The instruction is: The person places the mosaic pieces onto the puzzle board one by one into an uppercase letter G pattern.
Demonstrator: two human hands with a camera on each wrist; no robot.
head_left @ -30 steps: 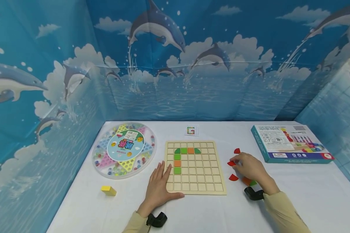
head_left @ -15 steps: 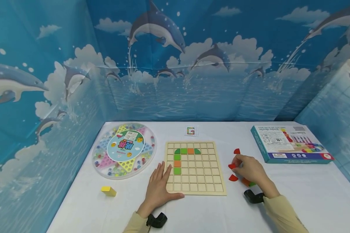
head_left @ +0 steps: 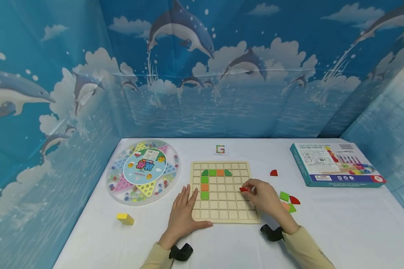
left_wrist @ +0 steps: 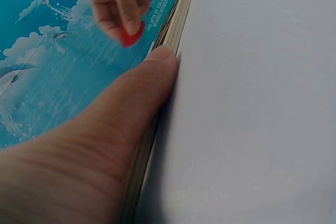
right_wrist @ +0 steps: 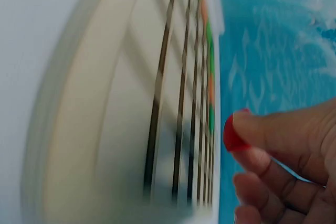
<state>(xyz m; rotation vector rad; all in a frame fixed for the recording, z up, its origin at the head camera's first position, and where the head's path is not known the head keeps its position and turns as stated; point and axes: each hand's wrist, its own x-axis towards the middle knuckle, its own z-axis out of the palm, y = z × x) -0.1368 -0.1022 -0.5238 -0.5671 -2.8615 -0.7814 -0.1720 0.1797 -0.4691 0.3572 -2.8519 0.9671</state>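
Note:
My right hand (head_left: pixel 266 198) is above the right part of the wooden grid board (head_left: pixel 227 215), pinching a red quarter-round tile (right_wrist: pixel 234 135) between thumb and fingertips. A bit of red also shows past the thumb tip in the right wrist view. My left hand (head_left: pixel 183 220) rests at the board's left front corner, fingers straight and spread. Its thumb (left_wrist: pixel 142 82) lies along the front edge. Set in the grid are green quarter-round tiles (head_left: pixel 205 173) at two corners, with green squares (head_left: pixel 204 195) and orange squares (head_left: pixel 220 172) forming a top row and a left column.
Right of the board lie a red quarter-round tile (head_left: pixel 274 173) and a small group with a green square (head_left: pixel 284 196) and another red piece (head_left: pixel 294 200). A pattern card (head_left: pixel 221 149), marble game disc (head_left: pixel 116 172), yellow block (head_left: pixel 125 219) and boxed set (head_left: pixel 336 164) stand around.
My right hand has moved left from the loose tiles to over the board, carrying red. Two red pieces have left their spots, and the tiles it covered now show. The left hand stays put.

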